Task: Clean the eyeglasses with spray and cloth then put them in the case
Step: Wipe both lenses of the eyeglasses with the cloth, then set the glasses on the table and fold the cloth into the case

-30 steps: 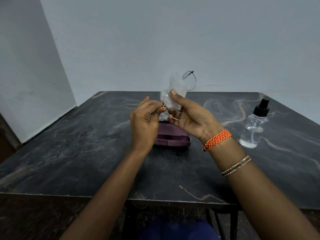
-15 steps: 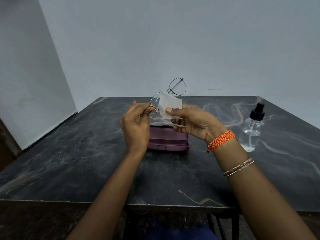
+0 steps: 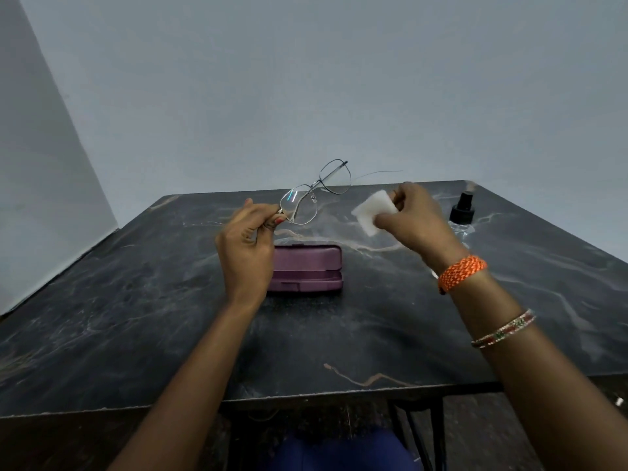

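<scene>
Above a closed purple case [image 3: 306, 268] on a dark table [image 3: 136, 317], the left hand [image 3: 246, 248] is pinching wire-framed eyeglasses [image 3: 314, 193]. Right of the case, the right hand [image 3: 413, 219] is gripping a white cloth [image 3: 372, 210], near a spray bottle [image 3: 461, 212].

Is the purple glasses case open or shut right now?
Shut: the purple case lies flat on the table, lid down with only a seam showing.

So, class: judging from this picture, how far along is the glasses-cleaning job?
Wiping looks finished or paused: the right hand holds the cloth clear of the eyeglasses, which the left hand pinches by one end. Left to do: the purple case is closed, so opening it and putting the glasses inside remain. The spray bottle stands aside.
</scene>
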